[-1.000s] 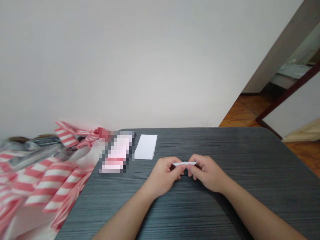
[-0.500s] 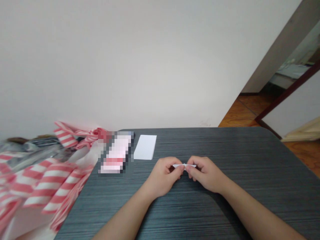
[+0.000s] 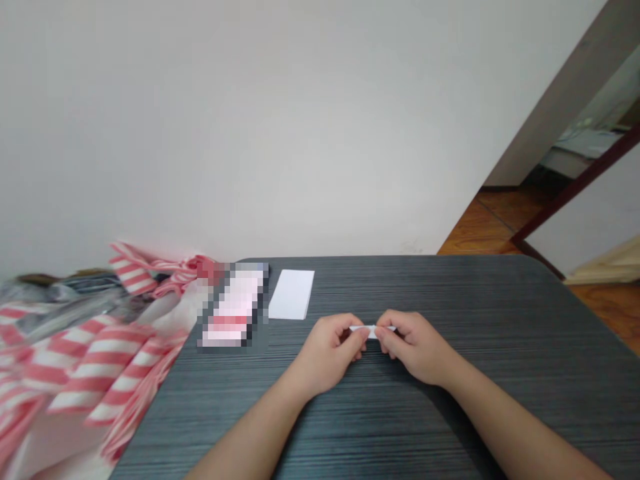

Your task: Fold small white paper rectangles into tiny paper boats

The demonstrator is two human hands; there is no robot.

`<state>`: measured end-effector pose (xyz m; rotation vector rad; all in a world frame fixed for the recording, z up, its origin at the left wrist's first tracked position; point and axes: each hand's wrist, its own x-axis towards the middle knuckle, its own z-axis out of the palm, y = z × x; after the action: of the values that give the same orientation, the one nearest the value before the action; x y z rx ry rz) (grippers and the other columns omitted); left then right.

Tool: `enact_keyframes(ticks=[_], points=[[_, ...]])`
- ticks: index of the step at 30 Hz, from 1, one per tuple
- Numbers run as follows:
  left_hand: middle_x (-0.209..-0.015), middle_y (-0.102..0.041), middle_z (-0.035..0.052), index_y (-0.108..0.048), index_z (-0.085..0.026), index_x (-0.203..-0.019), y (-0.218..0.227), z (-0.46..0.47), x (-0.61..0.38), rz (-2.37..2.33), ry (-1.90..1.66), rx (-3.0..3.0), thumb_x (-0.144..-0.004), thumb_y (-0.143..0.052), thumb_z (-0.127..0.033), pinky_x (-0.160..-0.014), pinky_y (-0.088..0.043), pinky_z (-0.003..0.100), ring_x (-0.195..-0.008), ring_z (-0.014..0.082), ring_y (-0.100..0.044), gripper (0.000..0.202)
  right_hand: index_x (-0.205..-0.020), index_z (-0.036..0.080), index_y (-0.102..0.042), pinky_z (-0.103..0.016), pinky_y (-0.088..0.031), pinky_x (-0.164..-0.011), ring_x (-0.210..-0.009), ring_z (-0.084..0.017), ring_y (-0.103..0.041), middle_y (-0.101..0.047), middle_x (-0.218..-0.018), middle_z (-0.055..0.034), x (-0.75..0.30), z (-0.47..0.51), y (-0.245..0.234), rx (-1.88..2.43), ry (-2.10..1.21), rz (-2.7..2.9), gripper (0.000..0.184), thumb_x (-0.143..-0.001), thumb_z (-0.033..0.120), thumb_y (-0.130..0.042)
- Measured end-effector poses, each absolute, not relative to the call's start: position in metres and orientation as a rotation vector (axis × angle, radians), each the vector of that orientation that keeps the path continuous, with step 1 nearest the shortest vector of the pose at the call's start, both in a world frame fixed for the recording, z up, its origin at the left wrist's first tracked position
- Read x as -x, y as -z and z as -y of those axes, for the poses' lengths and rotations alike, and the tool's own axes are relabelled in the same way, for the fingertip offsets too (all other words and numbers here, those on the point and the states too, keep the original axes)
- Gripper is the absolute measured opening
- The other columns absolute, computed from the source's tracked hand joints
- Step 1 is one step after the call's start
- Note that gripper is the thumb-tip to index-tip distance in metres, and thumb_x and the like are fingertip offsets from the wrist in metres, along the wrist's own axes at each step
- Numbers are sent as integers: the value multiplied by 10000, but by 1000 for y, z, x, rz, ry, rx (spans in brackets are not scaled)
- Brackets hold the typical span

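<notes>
The left hand and right hand are both closed to a fingertip pinch, each holding one end of a narrow white paper strip. The strip runs crosswise between the fingertips, at the middle of the table and toward the near side. Its centre stays exposed, and the two-handed hold keeps the slight piece taut and under control. The fingers hide the strip's ends, so its full length and any folds there cannot be confirmed.

A white paper sheet lies flat near the far edge of the table, set apart from the hands and leaving the area before them unobstructed. A pixelated item lies to its left. Striped red-and-white material is heaped beyond the left table edge, away from the hands.
</notes>
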<state>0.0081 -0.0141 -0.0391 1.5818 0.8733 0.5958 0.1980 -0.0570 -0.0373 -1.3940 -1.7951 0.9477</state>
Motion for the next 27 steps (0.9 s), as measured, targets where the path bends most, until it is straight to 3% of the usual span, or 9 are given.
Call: enact_keyframes(ticks=[11,20,27], points=[[-617,-610,6,-644,-143,-717,40,13,-6,-880,-612,-1577,-896,-556,-367,-547,-423,208,-552,112,-547,300,-736,175,-618,-208,-396,-504,-514,-111,-531,-611,-578,21,-198,57,40,1429,-1064,1678,165,-883,243,-584],[-637,-618,7,-646,-143,-732,40,13,-9,-897,-636,-1545,-888,-562,-359,-537,-425,203,-548,108,-552,280,-716,174,-598,-207,-420,-516,-509,-110,-556,-615,-581,15,-200,57,37,1423,-1078,1681,213,-913,232,-543],[-558,-601,3,-641,-157,-666,42,12,-5,-946,-641,-1633,-920,-505,-372,-529,-410,212,-523,119,-549,359,-717,181,-592,-218,-423,-513,-513,-119,-562,-624,-593,9,-198,57,37,1436,-1110,1648,207,-911,236,-543]])
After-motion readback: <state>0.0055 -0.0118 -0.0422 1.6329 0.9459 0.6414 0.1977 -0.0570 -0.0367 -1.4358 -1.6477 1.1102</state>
